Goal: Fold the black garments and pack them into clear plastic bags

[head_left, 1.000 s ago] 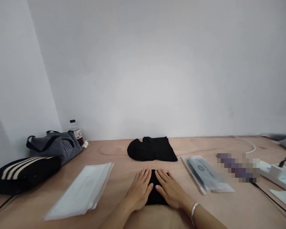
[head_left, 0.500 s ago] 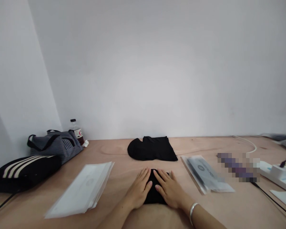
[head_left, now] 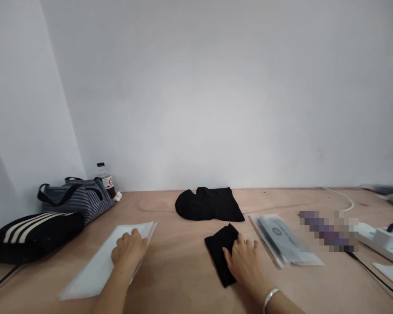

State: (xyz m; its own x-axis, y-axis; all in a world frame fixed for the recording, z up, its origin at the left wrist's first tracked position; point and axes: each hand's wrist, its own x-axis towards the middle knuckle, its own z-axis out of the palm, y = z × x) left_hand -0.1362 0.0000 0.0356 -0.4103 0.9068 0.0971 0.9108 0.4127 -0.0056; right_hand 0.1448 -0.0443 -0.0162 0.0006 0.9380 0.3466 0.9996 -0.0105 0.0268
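A folded black cloth lies tilted on the wooden table. My right hand, with a silver bangle at the wrist, rests on its right edge, fingers apart. Over the white plastic bags on the left is my left hand, its fingers curled in; what they hold, if anything, is hidden. Farther back, near the wall, a larger black cloth piece lies flat. To the right of my right hand are bags with grey contents.
At the left stand a striped bag, a black bag with white stripes and a bottle. At the right are a blurred purple item with a black cable and a white power strip.
My left hand has left the folded black cloth and moved left onto the white bags, its fingers curling. My right hand has shifted slightly right, and the folded cloth has turned.
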